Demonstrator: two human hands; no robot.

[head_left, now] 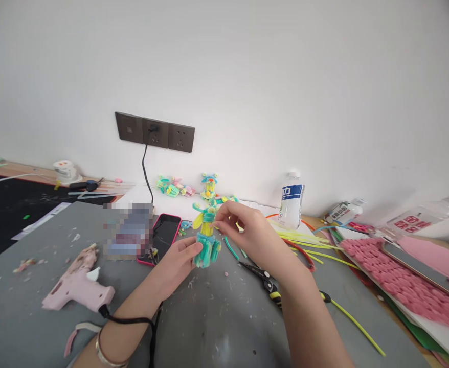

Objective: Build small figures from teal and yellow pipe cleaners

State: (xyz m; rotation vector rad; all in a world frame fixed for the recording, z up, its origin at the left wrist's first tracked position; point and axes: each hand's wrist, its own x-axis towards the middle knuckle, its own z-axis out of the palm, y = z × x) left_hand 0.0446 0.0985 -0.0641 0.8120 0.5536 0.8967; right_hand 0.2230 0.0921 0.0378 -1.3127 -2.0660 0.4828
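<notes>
A pipe-cleaner figure [208, 228] in teal, yellow and blue stands upright in front of me, above the grey work surface. My left hand [181, 258] grips its thick teal lower part from the left. On the other side, my right hand [240, 217] has its fingers bent and pinched against the figure's upper right side. Whether a small piece sits between those fingertips is hidden. Behind it, a similar small figure [209, 185] stands by the wall. Beyond my right wrist, pliers [263, 276] with black and yellow handles lie on the surface.
A pink glue gun [76, 286] lies at left, its black cord passing under my left forearm. Near the middle are a phone [165, 232] and a blurred-out object [128, 232]. Yellow pipe cleaners [312, 243], a bottle [291, 199] and a pink woven piece [397, 276] are at right.
</notes>
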